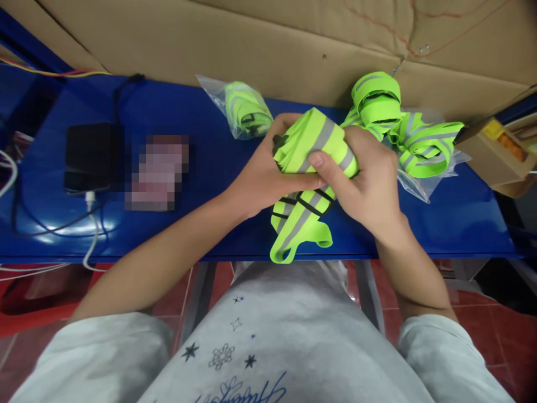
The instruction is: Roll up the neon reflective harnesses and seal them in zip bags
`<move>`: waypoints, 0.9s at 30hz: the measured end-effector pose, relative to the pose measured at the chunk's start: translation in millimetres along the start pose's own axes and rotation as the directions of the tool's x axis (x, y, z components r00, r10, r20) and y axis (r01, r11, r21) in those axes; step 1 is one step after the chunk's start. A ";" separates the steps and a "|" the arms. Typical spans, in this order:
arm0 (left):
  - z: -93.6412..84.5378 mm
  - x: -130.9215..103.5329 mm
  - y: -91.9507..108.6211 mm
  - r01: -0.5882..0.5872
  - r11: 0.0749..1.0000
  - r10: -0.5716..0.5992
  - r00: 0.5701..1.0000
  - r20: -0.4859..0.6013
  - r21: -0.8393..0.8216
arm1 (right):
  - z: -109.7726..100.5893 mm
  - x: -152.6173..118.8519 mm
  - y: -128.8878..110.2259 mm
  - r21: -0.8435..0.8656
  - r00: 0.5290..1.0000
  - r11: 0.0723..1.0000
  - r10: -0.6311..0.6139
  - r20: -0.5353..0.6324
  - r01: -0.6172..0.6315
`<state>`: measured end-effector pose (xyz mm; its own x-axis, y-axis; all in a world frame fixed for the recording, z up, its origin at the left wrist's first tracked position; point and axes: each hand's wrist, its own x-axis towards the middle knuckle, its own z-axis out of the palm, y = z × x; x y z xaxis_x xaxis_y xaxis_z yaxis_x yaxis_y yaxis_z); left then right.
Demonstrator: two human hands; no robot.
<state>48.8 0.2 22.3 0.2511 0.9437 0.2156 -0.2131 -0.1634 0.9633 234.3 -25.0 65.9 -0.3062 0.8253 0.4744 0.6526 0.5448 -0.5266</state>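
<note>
Pale grey printed fabric shirt point(272, 330) comes nearest. Above the glossy blue bench point(210, 162), left hand point(271, 174) and right hand point(372, 180) both have a closed grip on a folded neon-green, grey-striped webbing bundle point(319, 140), black-buckled straps point(297, 225) below it. Behind lie a clear plastic bag point(216, 95) of green webbing, leftward, and grey-striped green coils point(380, 108), rightward, before brown cardboard point(272, 45).

Neon-yellow strap point(314, 134), grey-striped, bundled up, black-buckled tail point(295, 229) loose below
</note>
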 end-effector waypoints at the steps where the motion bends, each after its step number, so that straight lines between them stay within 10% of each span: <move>1: 0.0 -0.2 -0.2 0.012 1.000 -0.012 1.000 0.012 -0.013 | 1.9 1.5 -0.2 -0.016 1.000 1.000 -0.003 -0.023 0.003; 9: 12.0 -11.3 1.4 0.193 0.981 -0.190 0.895 0.404 0.034 | 1.6 -6.8 7.7 -0.134 0.988 0.989 -0.078 -0.135 0.059; 16: -12.0 7.2 -15.6 -0.065 0.952 -0.077 0.894 0.442 0.298 | -1.0 -1.1 0.1 0.175 0.983 0.975 0.157 -0.095 -0.139; 27: 1.6 1.4 -25.2 -0.211 0.888 0.109 0.960 0.257 0.409 | 18.7 3.1 32.6 0.743 0.841 0.427 0.416 0.345 -0.516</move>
<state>56.0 5.2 -1.4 0.4604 0.8143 0.3536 0.1439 -0.4615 0.8754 241.6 -1.8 37.0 -0.2248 0.9724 -0.0634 -0.0779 -0.0827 -0.9935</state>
